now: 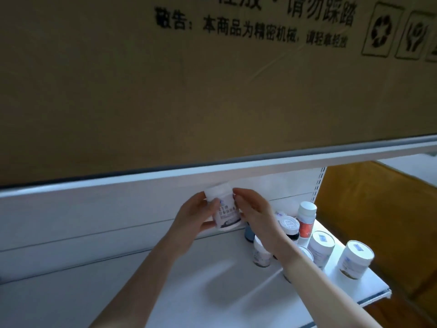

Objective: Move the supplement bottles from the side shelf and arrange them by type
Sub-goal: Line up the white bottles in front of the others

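Observation:
A white supplement bottle [224, 209] with a white cap and dark print is held up in front of the shelf's back panel, above the white shelf [212, 287]. My left hand [196, 216] grips its left side and bottom. My right hand [255, 211] touches its right side and cap edge. Several more bottles stand at the shelf's right end: a red-labelled one [306, 221], a dark one with an embossed cap [289, 227], a small clear one [261, 254] and two wide white jars [320, 248] [356, 259]. My right forearm hides parts of some.
A large brown cardboard box [212, 79] with black printed characters sits on the shelf above, whose white front edge [236, 169] runs across the view. Brown cardboard [378, 221] stands to the right of the shelf end. The shelf's left part is bare.

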`<control>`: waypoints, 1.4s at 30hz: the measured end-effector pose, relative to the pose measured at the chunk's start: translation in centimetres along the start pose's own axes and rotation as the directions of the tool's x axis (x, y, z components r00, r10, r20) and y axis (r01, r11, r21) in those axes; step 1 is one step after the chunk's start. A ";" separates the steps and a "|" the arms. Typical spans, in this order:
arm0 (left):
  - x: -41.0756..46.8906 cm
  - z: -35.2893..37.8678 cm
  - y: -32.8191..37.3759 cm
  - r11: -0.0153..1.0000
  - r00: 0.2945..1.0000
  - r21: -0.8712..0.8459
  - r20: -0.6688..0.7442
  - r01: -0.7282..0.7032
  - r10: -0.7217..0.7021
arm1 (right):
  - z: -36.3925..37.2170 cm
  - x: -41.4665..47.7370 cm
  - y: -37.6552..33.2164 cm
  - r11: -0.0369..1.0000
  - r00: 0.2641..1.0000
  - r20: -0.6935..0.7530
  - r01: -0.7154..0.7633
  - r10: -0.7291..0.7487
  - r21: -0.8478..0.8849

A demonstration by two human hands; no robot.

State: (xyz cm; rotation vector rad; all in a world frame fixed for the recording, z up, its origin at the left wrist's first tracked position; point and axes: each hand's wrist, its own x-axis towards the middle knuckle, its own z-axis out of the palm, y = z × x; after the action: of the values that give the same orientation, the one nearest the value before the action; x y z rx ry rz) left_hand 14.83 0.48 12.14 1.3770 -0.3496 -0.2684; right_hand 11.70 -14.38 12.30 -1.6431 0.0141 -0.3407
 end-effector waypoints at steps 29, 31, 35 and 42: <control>-22.0 -10.2 1.1 0.998 0.826 0.023 -0.561 -0.057 0.060 | 15.7 -11.8 -2.8 0.968 0.821 0.565 -0.201 0.081 0.153; -24.3 -12.6 1.6 0.997 0.794 0.018 -0.604 -0.074 0.070 | 19.0 -13.1 -3.5 0.970 0.793 0.607 -0.188 0.055 0.158; -30.0 -18.7 2.8 0.996 0.729 0.023 -0.680 -0.088 0.080 | 27.0 -16.7 -4.2 0.966 0.736 0.676 -0.201 0.040 0.162; -38.4 -29.9 4.2 0.997 0.672 0.032 -0.737 -0.073 0.072 | 40.1 -22.6 -5.1 0.958 0.698 0.712 -0.249 0.077 0.141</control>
State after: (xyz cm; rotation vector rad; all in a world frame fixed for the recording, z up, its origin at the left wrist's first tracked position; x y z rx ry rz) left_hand -8.72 43.06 8.38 1.3505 0.2854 0.3733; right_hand -1.66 29.86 10.08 -1.4345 -0.4426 0.4360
